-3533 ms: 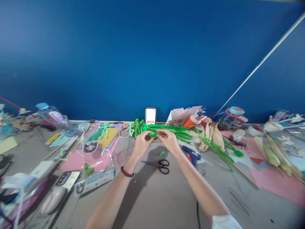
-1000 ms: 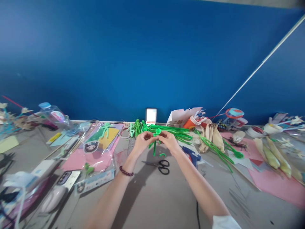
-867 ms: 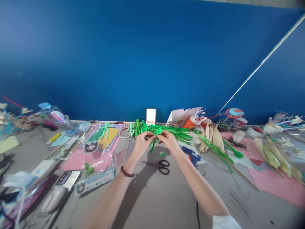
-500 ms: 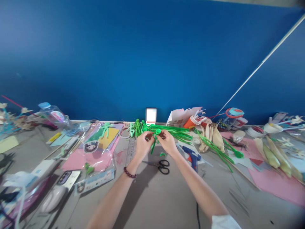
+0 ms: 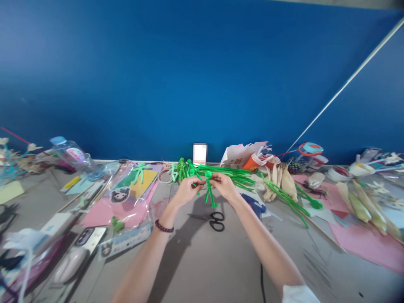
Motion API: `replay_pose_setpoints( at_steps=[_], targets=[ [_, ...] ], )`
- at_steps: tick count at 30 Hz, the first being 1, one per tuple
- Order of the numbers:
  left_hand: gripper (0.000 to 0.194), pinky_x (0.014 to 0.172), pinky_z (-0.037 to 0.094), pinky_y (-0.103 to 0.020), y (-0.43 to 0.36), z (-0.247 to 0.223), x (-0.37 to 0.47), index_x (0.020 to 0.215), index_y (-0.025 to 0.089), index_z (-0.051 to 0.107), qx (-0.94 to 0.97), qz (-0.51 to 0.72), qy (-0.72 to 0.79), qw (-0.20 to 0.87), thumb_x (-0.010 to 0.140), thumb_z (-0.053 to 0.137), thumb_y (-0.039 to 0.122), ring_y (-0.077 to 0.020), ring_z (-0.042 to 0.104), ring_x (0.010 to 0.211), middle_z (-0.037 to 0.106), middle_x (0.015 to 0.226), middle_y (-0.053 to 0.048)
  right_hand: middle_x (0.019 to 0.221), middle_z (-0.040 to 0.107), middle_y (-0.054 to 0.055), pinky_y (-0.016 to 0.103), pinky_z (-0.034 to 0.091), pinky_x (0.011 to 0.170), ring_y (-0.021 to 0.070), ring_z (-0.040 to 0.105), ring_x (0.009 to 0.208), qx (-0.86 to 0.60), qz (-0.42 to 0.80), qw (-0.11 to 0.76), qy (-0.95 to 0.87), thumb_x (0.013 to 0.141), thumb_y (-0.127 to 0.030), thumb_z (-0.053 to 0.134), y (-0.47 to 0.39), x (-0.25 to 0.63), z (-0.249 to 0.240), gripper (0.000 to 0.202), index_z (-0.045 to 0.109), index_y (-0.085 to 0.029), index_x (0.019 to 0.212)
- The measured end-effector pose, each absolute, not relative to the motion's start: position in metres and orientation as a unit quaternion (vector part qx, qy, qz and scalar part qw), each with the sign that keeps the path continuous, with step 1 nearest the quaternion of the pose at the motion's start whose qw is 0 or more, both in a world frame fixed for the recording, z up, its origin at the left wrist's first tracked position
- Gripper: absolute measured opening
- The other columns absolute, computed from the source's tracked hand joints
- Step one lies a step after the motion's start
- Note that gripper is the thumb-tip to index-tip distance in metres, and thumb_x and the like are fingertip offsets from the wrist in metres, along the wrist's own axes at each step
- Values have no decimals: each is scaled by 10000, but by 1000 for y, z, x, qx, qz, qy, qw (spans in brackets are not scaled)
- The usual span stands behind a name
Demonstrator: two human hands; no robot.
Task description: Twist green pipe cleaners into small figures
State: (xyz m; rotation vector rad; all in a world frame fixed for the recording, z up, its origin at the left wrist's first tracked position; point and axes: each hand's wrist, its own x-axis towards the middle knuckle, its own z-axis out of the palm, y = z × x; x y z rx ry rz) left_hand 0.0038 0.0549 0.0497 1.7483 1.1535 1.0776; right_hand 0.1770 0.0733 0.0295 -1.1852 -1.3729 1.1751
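A small green figure (image 5: 209, 191) with a round head and two legs is held upright between my hands, above the table. My left hand (image 5: 188, 190) pinches it from the left at arm height. From the other side, my right hand (image 5: 224, 186) grips it with thumb and fingers. Black-handled scissors (image 5: 216, 221) lie below the figure. Behind my hands are more green figures (image 5: 182, 169) and a bundle of green stems (image 5: 235, 173).
A blue glue gun (image 5: 255, 205) lies beside my right forearm. Pink paper in a clear bag (image 5: 118, 212), a phone (image 5: 94, 240) and a bottle (image 5: 74, 153) are on the left. Dried husks (image 5: 286, 184) and an orange cup (image 5: 252, 162) stand back right, before a blue wall.
Both hands have moved slightly apart. The green figure now hangs with its body and legs visible between them, where my fingers covered much of it before.
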Motion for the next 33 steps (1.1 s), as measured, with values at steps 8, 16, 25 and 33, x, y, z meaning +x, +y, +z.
replay_pose_setpoints(
  at_steps=[8, 16, 25, 33],
  targets=[
    [208, 539, 441, -245, 57, 47, -2, 839, 169, 720, 653, 420, 450, 442, 694, 670, 309, -170, 601, 632, 705, 759, -61, 677, 630, -2, 279, 503, 588, 133, 591, 572, -474, 506, 479, -538, 602, -295, 680, 69, 175, 36, 241, 585, -172, 787],
    [301, 516, 402, -228, 58, 46, -1, 659, 149, 687, 626, 384, 446, 511, 724, 644, 440, -141, 559, 556, 643, 592, -32, 733, 654, 17, 280, 513, 613, 125, 598, 582, -469, 531, 472, -525, 625, -351, 705, 63, 171, 40, 289, 633, -152, 822],
    [319, 519, 383, -254, 73, 39, -36, 611, 168, 630, 572, 435, 576, 390, 714, 601, 469, -155, 521, 510, 552, 501, -2, 882, 681, 62, 273, 536, 638, 170, 637, 776, -446, 557, 455, -533, 701, -410, 654, 63, 174, 40, 284, 670, -166, 845],
    [237, 623, 415, -265, 97, 2, -94, 805, 155, 668, 509, 467, 675, 259, 710, 524, 317, -177, 576, 633, 649, 676, -34, 907, 678, 57, 253, 531, 621, 142, 631, 747, -446, 564, 427, -548, 718, -362, 638, 64, 173, 35, 217, 676, -173, 819]
  ],
)
